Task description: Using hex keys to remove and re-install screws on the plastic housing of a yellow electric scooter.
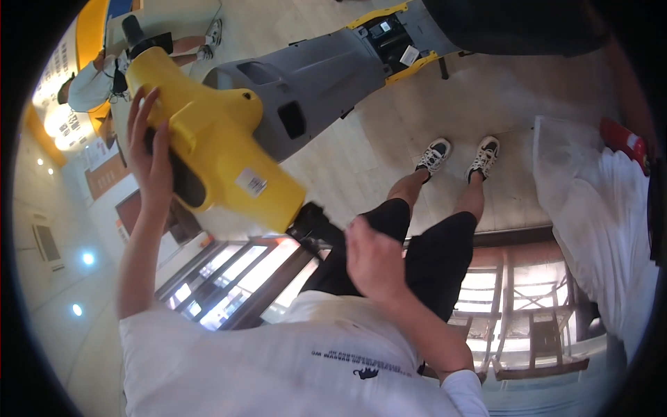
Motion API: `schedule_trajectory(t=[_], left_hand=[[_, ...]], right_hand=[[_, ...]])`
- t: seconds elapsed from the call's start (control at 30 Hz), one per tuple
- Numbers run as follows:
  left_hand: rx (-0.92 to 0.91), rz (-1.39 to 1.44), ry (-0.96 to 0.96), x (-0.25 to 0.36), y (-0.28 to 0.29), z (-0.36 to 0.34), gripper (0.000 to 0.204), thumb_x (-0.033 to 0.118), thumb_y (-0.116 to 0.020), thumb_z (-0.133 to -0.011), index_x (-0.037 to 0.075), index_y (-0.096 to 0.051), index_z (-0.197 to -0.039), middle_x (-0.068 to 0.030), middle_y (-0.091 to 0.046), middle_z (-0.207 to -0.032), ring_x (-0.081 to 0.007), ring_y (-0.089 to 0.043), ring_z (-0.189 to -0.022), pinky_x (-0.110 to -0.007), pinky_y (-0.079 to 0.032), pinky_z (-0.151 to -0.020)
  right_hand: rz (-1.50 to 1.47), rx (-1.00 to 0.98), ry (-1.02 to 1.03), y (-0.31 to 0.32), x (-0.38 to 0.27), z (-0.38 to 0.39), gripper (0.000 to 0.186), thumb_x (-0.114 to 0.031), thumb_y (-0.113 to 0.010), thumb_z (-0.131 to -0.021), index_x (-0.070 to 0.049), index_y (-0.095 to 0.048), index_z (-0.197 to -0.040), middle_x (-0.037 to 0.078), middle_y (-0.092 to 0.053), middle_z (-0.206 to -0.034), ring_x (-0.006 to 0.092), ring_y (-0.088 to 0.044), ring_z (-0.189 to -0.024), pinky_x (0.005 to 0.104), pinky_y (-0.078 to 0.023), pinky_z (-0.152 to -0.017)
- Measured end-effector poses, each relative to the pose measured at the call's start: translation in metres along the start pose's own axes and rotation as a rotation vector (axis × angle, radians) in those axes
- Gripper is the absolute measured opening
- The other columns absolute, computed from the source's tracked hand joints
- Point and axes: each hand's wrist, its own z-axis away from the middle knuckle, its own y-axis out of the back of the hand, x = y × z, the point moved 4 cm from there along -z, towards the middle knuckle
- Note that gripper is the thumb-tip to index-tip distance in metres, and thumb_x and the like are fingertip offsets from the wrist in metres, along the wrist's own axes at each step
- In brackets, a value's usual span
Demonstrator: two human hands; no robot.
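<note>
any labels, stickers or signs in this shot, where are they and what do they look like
Sticker: small white rectangle on the yellow panel the left hand holds.
Tag: small white rectangle at the grey scooter body's open end.
Wall signs: pale panels with dark print, far left.

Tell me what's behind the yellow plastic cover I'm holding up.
Behind the yellow cover, gripped by the left hand, a grey scooter body panel runs toward an open compartment with yellow trim. The cover hides the panel's near end and the floor below.
</note>
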Motion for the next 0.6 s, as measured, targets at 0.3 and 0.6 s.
schedule_trajectory(t=[0.3,0.6], left_hand=[[-0.19,-0.145,-0.195,-0.005,-0.005,-0.029,0.054,0.035,-0.044,-0.096,0.006,-0.055,-0.14,-0.0193,-0.04,-0.154,-0.0406,-0.035,-0.144,-0.053,-0.026,-0.119],[-0.207,-0.202,-0.372,-0.01,0.005,-0.041,0.051,0.042,-0.047,-0.098,0.01,-0.062,-0.134,-0.0178,-0.049,-0.148,-0.0368,-0.051,-0.134,-0.048,-0.039,-0.113]], right_hand=[[-0.198,-0.555,0.195,-0.068,-0.008,0.01,0.01,-0.015,-0.054,-0.096,-0.004,-0.053,-0.094,0.009,-0.063,-0.066,0.028,-0.066,-0.058,0.0403,-0.049,-0.047],[-0.352,-0.908,0.569,-0.103,-0.015,-0.042,0.01,-0.017,-0.058,-0.095,-0.006,-0.057,-0.097,0.01,-0.064,-0.075,0.028,-0.067,-0.071,0.0419,-0.051,-0.059]])
